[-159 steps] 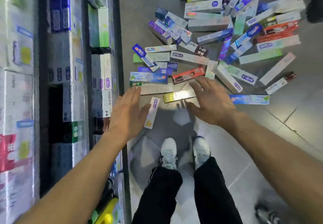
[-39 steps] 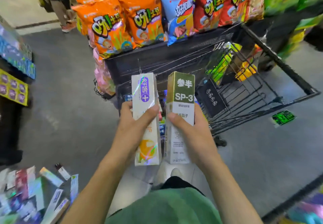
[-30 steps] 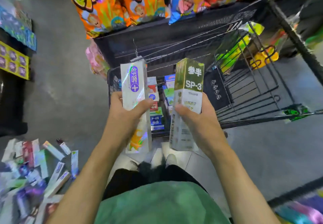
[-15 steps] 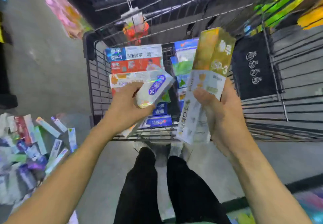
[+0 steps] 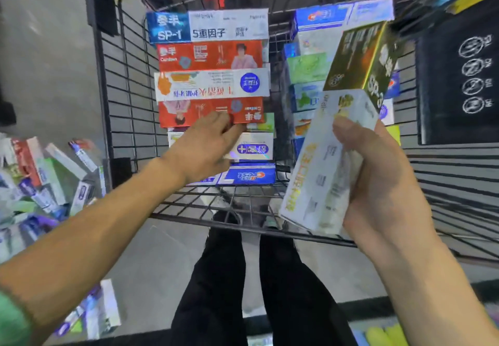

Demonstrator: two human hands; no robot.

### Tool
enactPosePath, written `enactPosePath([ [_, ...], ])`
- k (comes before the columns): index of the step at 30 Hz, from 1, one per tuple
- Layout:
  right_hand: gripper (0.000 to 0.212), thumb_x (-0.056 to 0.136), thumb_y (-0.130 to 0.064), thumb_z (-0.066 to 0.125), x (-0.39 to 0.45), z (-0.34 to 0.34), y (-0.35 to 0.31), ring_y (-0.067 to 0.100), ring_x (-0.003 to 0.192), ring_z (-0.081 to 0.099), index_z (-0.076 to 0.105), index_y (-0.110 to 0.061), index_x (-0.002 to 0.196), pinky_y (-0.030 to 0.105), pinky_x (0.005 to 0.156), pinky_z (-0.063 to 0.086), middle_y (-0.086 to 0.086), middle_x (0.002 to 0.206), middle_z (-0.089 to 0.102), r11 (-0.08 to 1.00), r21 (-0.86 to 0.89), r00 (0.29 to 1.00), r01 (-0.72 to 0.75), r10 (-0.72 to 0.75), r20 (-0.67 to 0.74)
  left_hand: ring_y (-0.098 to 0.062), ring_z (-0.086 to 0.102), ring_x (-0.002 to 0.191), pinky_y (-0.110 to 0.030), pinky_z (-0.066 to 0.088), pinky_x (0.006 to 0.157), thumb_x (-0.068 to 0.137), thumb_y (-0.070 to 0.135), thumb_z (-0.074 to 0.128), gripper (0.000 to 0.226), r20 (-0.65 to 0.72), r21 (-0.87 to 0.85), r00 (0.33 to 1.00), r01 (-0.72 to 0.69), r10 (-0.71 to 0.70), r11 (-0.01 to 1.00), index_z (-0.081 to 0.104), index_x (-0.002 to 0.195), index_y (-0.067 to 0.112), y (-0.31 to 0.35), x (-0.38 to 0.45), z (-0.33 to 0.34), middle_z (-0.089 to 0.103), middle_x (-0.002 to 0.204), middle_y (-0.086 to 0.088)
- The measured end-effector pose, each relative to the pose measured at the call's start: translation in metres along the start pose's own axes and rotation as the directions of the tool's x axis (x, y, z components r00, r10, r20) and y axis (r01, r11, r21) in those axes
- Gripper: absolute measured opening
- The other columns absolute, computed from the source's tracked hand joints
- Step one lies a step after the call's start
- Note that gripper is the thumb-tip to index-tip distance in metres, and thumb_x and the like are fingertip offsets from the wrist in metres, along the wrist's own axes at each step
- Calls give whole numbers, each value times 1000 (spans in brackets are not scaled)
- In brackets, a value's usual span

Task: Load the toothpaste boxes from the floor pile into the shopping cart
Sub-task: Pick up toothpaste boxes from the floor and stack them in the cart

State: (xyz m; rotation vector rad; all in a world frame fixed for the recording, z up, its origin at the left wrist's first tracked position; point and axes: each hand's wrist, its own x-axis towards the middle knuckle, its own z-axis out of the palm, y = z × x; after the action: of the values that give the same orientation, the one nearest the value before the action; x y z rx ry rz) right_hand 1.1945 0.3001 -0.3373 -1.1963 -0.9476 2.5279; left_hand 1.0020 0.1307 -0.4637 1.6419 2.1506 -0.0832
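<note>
A green-and-white toothpaste box (image 5: 334, 140) marked SP-3 stands tilted over the near right corner of the shopping cart (image 5: 127, 102), its dark green end pointing up and away. The right hand (image 5: 378, 183) grips its lower white half, thumb across the front face and fingers wrapped behind. The box is above the cart's rim, not yet lying among the others.

To its left, a white box with a purple oval label (image 5: 249, 147) lies flat in the left row of boxes inside the cart. The left hand (image 5: 208, 145) reaches over the rim and rests on this box, fingers curled down at its left end and partly covering it; whether it grips or only touches is unclear.

Beyond that hand the row runs on: a red box (image 5: 210, 112), a white box with a blue circle (image 5: 212, 85), another red one, and a blue-and-white SP-1 box (image 5: 208, 25) farthest away. A second row of blue and green boxes (image 5: 306, 75) fills the cart's right side, behind the held box.

On the floor left of the cart lies the pile of boxes (image 5: 40, 181), well apart from both hands.
</note>
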Motion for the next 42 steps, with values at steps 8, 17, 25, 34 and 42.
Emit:
enactPosePath([
  [8,54,84,-18,67,0,7,2,32,108,70,57,-14,136,46,83,60,15,126,69,994,-94,998,-64,63,-15,-37,54,94,-46,44,78,68,39,89,73,-147,74,976,174,-162,982,39,113,10,-10,-22,-8,57,106,-21],
  [17,61,72,-18,70,-6,19,0,23,99,74,57,-18,131,43,83,57,2,112,76,962,-256,994,-94,77,-74,-41,47,129,-54,34,109,93,41,58,53,-487,-2,833,301,-264,954,57,129,1,-27,-60,-42,58,131,-21],
  [25,48,70,-26,80,-1,33,7,21,99,73,63,-26,115,49,89,56,-1,108,76,850,-526,999,-32,9,-46,-23,8,156,-38,19,126,100,49,47,84,-373,-390,695,483,-614,784,12,160,1,-52,-81,-36,5,169,-14],
  [34,79,80,-38,76,53,49,56,11,110,51,39,-29,149,29,90,47,-8,120,37,-138,-821,828,554,199,525,-25,22,153,-25,14,123,101,33,47,72,-425,-454,644,456,-636,765,17,160,5,-56,-81,-32,21,167,-12],
  [42,75,92,-38,67,98,44,102,29,121,43,34,-8,151,44,97,47,13,131,43,-377,-583,685,719,524,506,-20,22,153,-28,20,120,100,39,45,75,-384,-494,642,465,-664,735,14,161,9,-53,-81,-36,17,169,-7],
])
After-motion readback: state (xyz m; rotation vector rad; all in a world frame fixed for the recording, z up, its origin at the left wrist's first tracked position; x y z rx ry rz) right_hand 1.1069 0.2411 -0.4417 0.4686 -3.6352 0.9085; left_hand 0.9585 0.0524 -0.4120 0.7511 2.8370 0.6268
